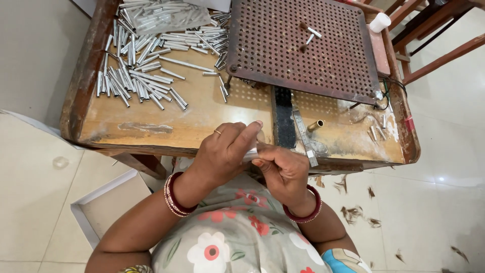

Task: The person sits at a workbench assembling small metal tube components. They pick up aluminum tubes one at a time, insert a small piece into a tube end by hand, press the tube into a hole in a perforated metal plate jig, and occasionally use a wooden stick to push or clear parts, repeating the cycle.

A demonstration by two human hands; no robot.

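My left hand (225,151) and my right hand (283,169) meet at the near edge of a worn wooden table (151,126). Together they pinch a small pale piece (252,150) between the fingertips; most of it is hidden and I cannot tell what it is. A ring sits on my left hand, and red bangles ring both wrists. A heap of short silver metal tubes (146,55) lies on the table's far left. A brass-coloured tube (316,125) sticks up just beyond my right hand.
A rusty perforated metal plate (303,50) stands on the table's right half, with a few tubes on it. A metal ruler (303,136) and black strip lie beneath it. A white cup (380,22), wooden chair (434,45), floor scraps and a white tray (108,202) surround the table.
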